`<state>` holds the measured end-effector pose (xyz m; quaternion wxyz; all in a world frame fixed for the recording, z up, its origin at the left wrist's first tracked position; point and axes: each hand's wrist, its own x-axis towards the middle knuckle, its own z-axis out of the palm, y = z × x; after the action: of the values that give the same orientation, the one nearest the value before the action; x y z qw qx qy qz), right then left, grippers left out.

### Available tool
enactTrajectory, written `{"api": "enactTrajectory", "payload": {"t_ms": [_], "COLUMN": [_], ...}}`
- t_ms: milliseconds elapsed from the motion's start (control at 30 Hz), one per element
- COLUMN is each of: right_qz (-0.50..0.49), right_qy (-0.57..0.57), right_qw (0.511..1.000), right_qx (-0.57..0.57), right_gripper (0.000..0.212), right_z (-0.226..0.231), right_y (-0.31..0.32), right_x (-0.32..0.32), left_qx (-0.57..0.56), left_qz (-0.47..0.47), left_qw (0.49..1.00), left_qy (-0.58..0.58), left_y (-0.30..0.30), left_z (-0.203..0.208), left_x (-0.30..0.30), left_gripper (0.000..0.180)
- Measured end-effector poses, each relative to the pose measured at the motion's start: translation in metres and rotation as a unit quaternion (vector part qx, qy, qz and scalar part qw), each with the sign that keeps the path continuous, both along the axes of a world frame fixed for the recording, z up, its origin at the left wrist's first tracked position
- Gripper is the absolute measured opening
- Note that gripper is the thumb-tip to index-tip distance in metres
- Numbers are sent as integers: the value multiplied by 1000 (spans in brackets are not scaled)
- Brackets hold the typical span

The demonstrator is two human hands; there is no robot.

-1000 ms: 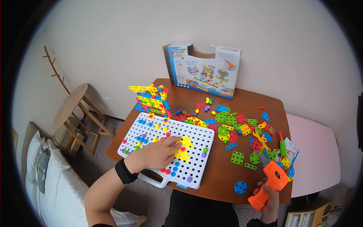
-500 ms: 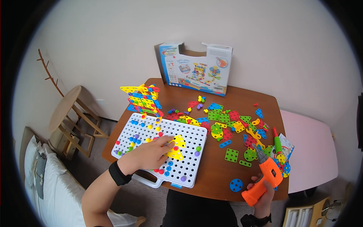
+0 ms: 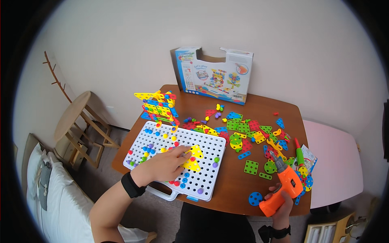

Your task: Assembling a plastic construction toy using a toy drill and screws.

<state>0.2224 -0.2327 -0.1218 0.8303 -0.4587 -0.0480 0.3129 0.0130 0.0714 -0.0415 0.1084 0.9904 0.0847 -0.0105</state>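
My left hand [image 3: 164, 165] rests on a white pegboard [image 3: 208, 148], fingers pressing yellow triangle pieces [image 3: 193, 158] onto it. Several coloured pegs dot the board. My right hand [image 3: 281, 202] grips an orange toy drill [image 3: 283, 187] above the table's front right edge, its bit pointing up toward the loose pieces. A black band sits on each wrist.
The brown wooden table [image 3: 227, 190] carries several loose coloured plastic plates and screws [image 3: 251, 135], a yellow and blue built structure [image 3: 159, 106] and the toy's open box [image 3: 214, 75] at the back. A wooden stool [image 3: 77, 125] stands left, a pink surface [image 3: 336, 164] right.
My right hand has lowered and tilted the drill slightly near the table's front edge. My left hand stays on the yellow pieces.
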Motion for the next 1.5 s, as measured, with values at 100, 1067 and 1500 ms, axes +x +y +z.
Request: {"api": "enactTrajectory", "payload": {"t_ms": [100, 1067, 1500], "right_qz": [0, 33, 45], "right_qy": [0, 4, 3], "right_qw": [1000, 999, 999], "right_qx": [7, 12, 30], "right_gripper": [37, 37, 40], "right_z": [-2, -9, -14], "right_y": [-2, -3, -6], "right_x": [2, 5, 8], "left_qx": [2, -38, -23], "left_qz": [-5, 14, -30], "left_qw": [1000, 999, 999], "left_qy": [-4, 34, -16], "left_y": [0, 0, 1], "left_z": [1, 8, 2], "left_x": [-1, 1, -2], "left_gripper": [43, 45, 45]}}
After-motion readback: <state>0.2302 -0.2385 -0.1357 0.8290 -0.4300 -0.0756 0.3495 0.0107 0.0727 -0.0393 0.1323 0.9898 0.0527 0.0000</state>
